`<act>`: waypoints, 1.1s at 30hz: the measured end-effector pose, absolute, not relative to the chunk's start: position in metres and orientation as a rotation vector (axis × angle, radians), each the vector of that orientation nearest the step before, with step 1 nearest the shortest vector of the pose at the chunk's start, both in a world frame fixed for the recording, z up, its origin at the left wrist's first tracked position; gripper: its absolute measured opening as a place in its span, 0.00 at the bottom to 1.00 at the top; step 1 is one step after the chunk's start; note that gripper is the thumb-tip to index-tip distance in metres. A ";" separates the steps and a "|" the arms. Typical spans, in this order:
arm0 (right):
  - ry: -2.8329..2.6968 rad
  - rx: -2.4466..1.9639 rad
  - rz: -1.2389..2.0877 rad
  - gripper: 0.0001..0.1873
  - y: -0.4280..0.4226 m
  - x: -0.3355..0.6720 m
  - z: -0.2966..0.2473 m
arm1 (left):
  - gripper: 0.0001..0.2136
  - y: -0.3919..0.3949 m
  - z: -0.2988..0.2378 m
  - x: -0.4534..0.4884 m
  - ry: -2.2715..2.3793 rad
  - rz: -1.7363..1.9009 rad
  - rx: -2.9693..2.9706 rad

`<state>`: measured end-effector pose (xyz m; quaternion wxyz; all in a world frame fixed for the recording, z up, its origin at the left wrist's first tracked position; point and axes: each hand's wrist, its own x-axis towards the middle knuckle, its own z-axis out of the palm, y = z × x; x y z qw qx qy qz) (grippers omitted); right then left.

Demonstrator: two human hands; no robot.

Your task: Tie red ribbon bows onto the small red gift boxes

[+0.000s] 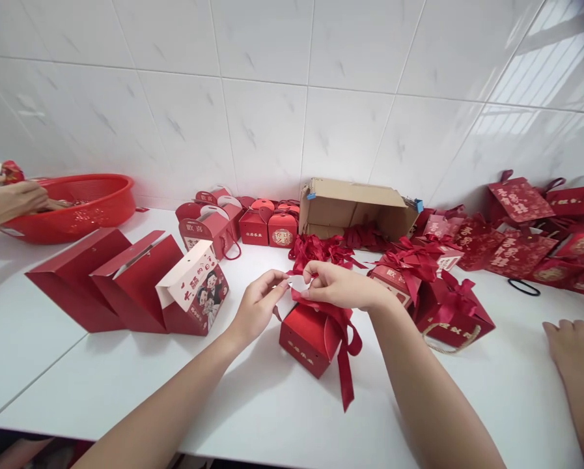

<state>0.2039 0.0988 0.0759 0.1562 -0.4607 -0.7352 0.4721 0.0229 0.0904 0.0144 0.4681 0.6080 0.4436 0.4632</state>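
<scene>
In front of me on the white table stands a small red gift box (307,339) with gold lettering, its top flaps raised. My left hand (262,301) is closed, thumb and finger pinching a flap at the box's upper left. My right hand (339,284) is closed too, fingertips pinched by the white inner side of a flap (299,283), where a dark red ribbon (345,381) passes beneath them. The ribbon loops over the box's right side and one tail hangs to the table. Fingers partly hide where ribbon and flap meet.
Larger red boxes (118,283) stand at left, smaller boxes (267,225) by the wall. A cardboard carton (360,195) and a ribbon heap (321,251) lie behind. Ribboned boxes (452,312) are at right. Other people's hands show near a red basket (91,208) and at the right edge.
</scene>
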 end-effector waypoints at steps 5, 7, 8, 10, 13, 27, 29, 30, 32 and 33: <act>-2.089 -1.311 1.340 0.12 0.105 0.203 0.070 | 0.12 0.090 0.013 0.022 1.099 1.123 1.574; -2.075 -1.242 1.396 0.11 0.107 0.203 0.066 | 0.12 0.089 0.014 0.021 1.101 1.115 1.590; -2.068 -1.220 1.407 0.11 0.108 0.203 0.065 | 0.12 0.088 0.014 0.021 1.100 1.113 1.593; -2.064 -1.217 1.385 0.11 0.108 0.203 0.063 | 0.12 0.087 0.015 0.022 1.101 1.114 1.587; -2.063 -1.231 1.338 0.11 0.107 0.203 0.062 | 0.12 0.086 0.015 0.023 1.107 1.115 1.549; -2.129 -1.251 1.237 0.07 0.104 0.200 0.065 | 0.14 0.087 0.014 0.023 1.030 1.096 1.407; -2.123 -1.226 1.235 0.08 0.103 0.199 0.064 | 0.13 0.086 0.015 0.023 1.047 1.090 1.428; -2.120 -1.222 1.232 0.08 0.103 0.199 0.064 | 0.12 0.087 0.016 0.024 1.060 1.086 1.442; -2.114 -1.238 1.203 0.08 0.102 0.199 0.065 | 0.11 0.088 0.015 0.025 1.088 1.077 1.478; -2.113 -1.259 1.175 0.08 0.102 0.200 0.066 | 0.12 0.090 0.014 0.024 1.105 1.074 1.498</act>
